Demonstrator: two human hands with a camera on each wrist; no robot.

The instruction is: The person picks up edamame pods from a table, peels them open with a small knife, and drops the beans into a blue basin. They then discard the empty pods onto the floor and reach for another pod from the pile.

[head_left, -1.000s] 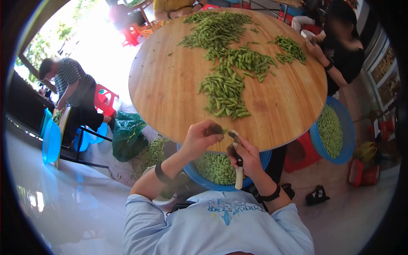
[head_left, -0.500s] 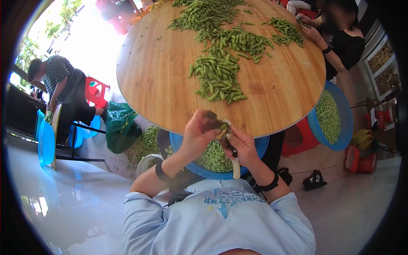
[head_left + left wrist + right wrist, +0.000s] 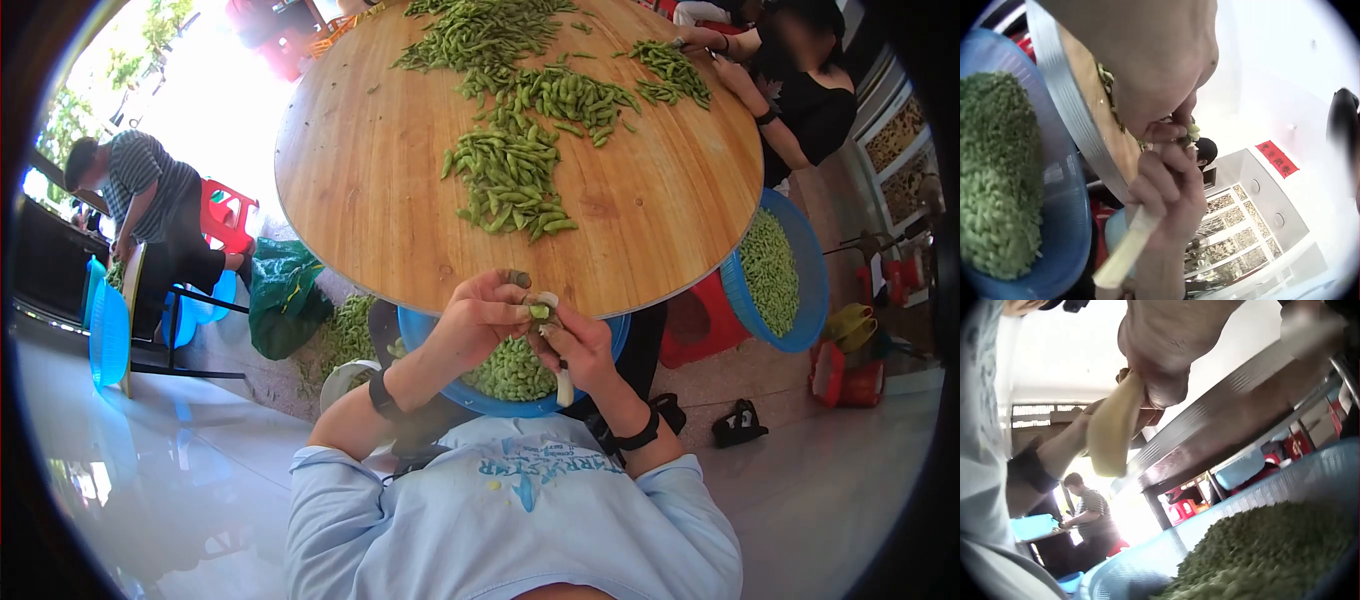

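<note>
Both hands meet at the near edge of the round wooden table [image 3: 400, 180], above a blue basin [image 3: 480, 400] heaped with shelled green beans [image 3: 510, 370]. My left hand [image 3: 485, 315] pinches a green edamame pod [image 3: 540, 311] between thumb and fingers. My right hand [image 3: 580, 345] grips a small knife by its pale handle [image 3: 564, 385], the blade end up against the pod. The left wrist view shows the pale handle [image 3: 1125, 250] sticking down from the right fist, with the basin [image 3: 1060, 206] below. In the right wrist view the handle [image 3: 1113, 428] hangs over the beans [image 3: 1266, 556].
Piles of edamame pods [image 3: 510, 175] cover the table's middle and far side. A second blue basin of beans [image 3: 780, 275] stands at the right, beside a person in black [image 3: 800, 100] sorting pods. A seated person in stripes [image 3: 150, 200], a green bag [image 3: 285, 295] and blue chairs are at the left.
The hands had closed together at the table edge after being slightly apart; now the left hand has dropped a little and the pod sits right against the knife.
</note>
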